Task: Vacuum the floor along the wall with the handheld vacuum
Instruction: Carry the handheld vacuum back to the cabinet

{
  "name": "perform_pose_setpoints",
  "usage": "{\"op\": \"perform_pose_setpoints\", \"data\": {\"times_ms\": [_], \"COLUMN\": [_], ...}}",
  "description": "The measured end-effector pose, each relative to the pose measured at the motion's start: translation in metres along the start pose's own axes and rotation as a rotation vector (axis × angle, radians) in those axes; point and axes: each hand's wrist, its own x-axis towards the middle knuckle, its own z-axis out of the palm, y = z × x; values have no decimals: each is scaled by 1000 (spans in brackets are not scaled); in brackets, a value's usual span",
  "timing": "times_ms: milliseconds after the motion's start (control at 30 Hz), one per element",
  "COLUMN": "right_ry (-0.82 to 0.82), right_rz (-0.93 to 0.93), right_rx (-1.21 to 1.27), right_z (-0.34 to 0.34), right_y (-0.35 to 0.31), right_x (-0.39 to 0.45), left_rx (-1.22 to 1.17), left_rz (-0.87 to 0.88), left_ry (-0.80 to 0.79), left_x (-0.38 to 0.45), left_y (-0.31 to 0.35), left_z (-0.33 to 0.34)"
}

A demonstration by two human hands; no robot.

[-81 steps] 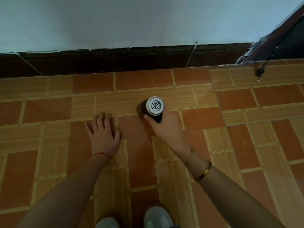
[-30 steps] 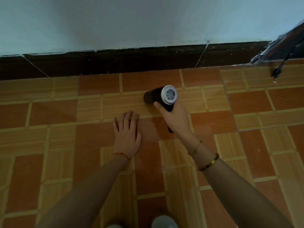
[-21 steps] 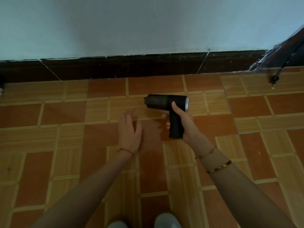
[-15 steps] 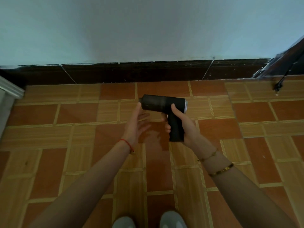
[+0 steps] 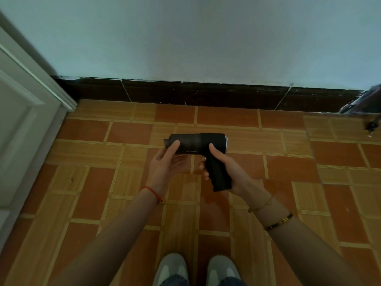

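Observation:
The black handheld vacuum (image 5: 198, 143) is held in the air above the tiled floor (image 5: 268, 182), its barrel lying sideways with the nozzle end to the left. My right hand (image 5: 224, 168) is wrapped around its pistol handle. My left hand (image 5: 165, 162) is raised beside it, fingers spread, with the thumb resting on the nozzle end of the barrel. The wall (image 5: 206, 38) with its dark baseboard (image 5: 206, 96) runs across just beyond the vacuum.
A white door and frame (image 5: 26, 112) stand at the left edge. A dark object with a cable (image 5: 369, 112) sits at the far right by the baseboard. My two grey shoes (image 5: 198, 267) are at the bottom centre.
The vacuum has been lifted off the floor and turned sideways. My left hand left the floor and came up to touch the nozzle end. The view has shifted left, showing the door.

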Motion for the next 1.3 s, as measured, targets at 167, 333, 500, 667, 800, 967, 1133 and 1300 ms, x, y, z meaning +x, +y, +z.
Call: {"op": "perform_pose_setpoints", "data": {"times_ms": [167, 333, 500, 667, 800, 967, 1133, 1300], "right_ry": [-59, -60, 3, 100, 91, 91, 104, 203], "right_rz": [-9, -6, -26, -26, -13, -1, 24, 22], "right_rx": [27, 5, -86, -173, -208, -238, -162, -192], "right_z": [6, 6, 6, 7, 10, 29, 72, 132], "right_y": [11, 15, 20, 15, 2, -39, -105, -188], "right_x": [4, 7, 13, 21, 26, 23, -24, -103], "left_rx": [25, -9, -29, -53, -57, -48, -21, -33], "left_rz": [43, 16, 6, 5, -2, -7, -18, -18], "left_ry": [7, 19, 66, 101, 134, 112, 110, 129], "left_x": [0, 0, 5, 12, 23, 26, -7, -84], "left_y": [-7, -15, -15, -17, -9, 33, 110, 212], "left_z": [-11, -15, -19, -21, -21, -11, 12, 49]}}
